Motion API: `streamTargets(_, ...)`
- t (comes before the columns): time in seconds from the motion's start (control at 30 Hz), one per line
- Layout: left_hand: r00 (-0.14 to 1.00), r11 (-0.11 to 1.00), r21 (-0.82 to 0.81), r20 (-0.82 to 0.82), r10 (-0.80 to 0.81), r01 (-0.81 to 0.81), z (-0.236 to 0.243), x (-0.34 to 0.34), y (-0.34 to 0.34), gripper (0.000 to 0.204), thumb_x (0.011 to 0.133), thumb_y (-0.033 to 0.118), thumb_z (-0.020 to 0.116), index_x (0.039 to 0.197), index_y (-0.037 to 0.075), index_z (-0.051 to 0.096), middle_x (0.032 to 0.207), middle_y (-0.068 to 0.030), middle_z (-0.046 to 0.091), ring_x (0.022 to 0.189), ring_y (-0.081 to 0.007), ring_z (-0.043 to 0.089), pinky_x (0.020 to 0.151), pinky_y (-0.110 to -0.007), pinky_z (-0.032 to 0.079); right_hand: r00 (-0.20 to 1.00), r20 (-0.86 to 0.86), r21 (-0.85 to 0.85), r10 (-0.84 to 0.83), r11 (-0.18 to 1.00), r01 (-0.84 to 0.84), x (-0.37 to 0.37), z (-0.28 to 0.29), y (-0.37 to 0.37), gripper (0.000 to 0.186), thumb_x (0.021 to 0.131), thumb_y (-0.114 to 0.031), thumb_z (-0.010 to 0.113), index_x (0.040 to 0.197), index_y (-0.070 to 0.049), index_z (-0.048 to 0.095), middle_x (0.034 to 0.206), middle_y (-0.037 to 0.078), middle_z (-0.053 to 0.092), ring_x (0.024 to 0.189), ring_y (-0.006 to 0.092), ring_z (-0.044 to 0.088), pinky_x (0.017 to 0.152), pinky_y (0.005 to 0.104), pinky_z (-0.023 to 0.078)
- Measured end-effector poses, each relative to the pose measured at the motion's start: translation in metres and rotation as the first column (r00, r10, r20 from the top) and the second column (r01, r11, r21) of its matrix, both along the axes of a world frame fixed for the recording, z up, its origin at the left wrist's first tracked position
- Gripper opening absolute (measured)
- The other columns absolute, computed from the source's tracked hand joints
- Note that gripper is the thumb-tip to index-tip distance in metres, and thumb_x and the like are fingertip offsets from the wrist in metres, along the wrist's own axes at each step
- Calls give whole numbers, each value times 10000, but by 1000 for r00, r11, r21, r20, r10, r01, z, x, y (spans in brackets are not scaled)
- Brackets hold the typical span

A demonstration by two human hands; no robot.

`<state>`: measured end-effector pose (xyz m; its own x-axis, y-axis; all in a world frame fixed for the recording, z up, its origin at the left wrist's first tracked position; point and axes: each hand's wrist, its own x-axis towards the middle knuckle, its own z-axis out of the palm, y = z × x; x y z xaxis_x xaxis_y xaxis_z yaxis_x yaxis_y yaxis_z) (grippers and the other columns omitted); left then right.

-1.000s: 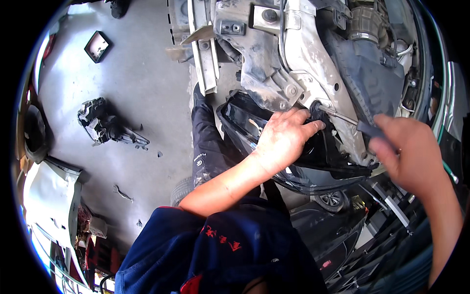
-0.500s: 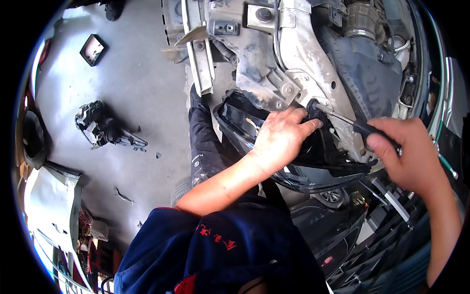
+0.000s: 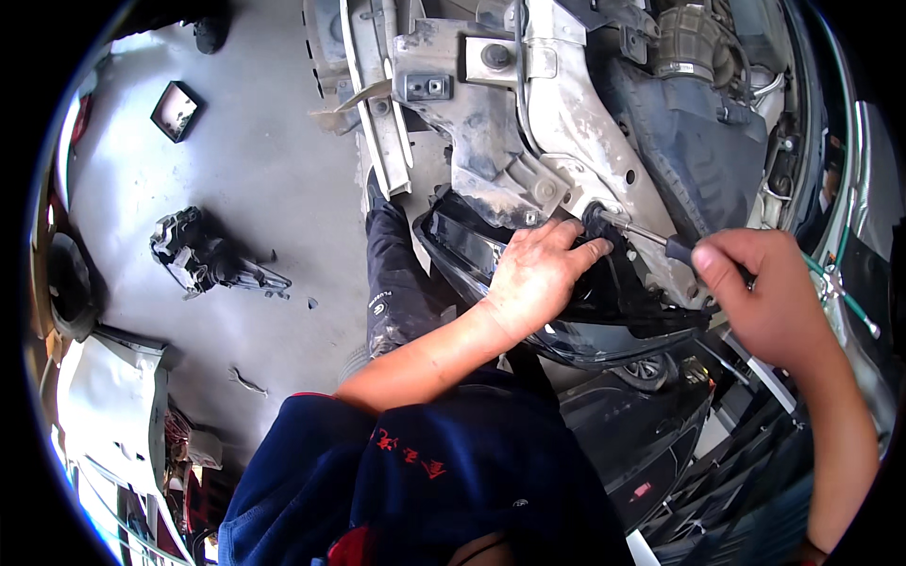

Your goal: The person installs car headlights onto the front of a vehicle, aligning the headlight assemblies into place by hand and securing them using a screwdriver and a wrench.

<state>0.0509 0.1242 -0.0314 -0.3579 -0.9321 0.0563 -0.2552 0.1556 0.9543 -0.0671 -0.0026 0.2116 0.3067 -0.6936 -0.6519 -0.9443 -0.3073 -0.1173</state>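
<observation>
My right hand (image 3: 760,288) is closed round the dark handle of a screwdriver (image 3: 646,231). The long metal shaft runs leftward, and its end meets a black mounting tab (image 3: 596,219) beside the pale body frame (image 3: 590,123). The very tip is hidden there. My left hand (image 3: 538,274) grips the top of a black headlight (image 3: 458,236) just below that tab, with the fingers bent over its edge. The headlight's clear lens (image 3: 604,341) curves beneath my left wrist and forearm.
A dark air-filter housing (image 3: 703,141) with a ribbed hose (image 3: 689,42) sits right of the frame. On the grey floor at left are a removed black part (image 3: 203,253), a small square tray (image 3: 176,111) and a scrap (image 3: 247,382). A white panel (image 3: 113,396) stands lower left.
My right hand has shifted slightly left and covers more of the screwdriver's handle. The screwdriver's end stays at the tab, and my left hand keeps its hold. The whole view has shifted a little.
</observation>
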Motion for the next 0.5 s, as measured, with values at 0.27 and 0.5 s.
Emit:
streamTargets(0.27,1000,1000,-11,-12,-12,12,-2,-3,0,538,745,1,664,1241,198,733,1114,-96,670,1048,-279,650,850,-413,517,972,-77,-167,222,958,-232,3,5,0,357,949,-319,710,1105,2,701,796,82,694,703,232,655,655,384,493)
streamTargets(0.5,1000,1000,7,-5,-26,26,0,1,-5,543,734,1,667,1239,189,732,1103,-102,667,1019,-279,655,832,-417,538,918,-177,174,-354,907,384,17,5,-10,209,898,-172,700,907,34,729,659,135,675,552,330,615,553,411,472)
